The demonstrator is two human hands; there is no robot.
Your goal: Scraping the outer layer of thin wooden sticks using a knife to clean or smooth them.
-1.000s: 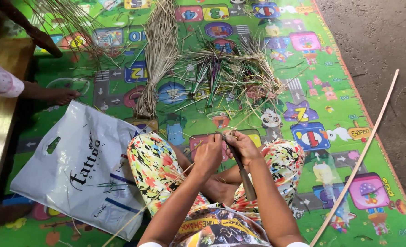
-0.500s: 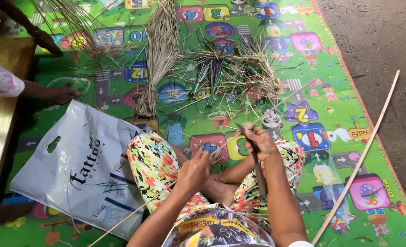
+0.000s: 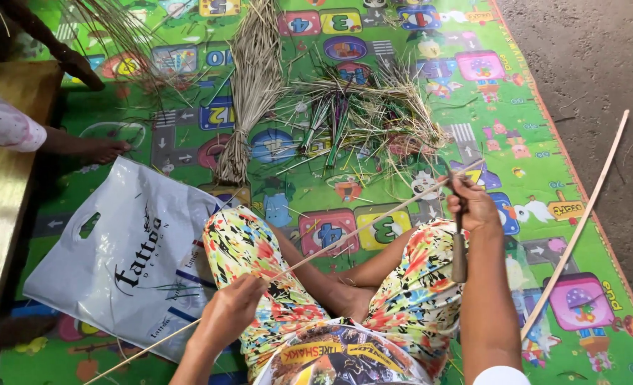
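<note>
Bright green children's play mat (image 3: 544, 142) covers the floor. Nearest, left hand (image 3: 232, 308) pinches a long thin pale reed strip (image 3: 359, 229), which runs toward two o'clock. Right hand (image 3: 473, 207) is fisted around a wooden-handled knife (image 3: 459, 246), blade meeting the strip. Step judged: shaving the strip; continuing calls for steady tension. White plastic carrier bag (image 3: 116, 264) lies at nine o'clock; tied bundle of dry straw (image 3: 252, 85) at twelve.
</note>
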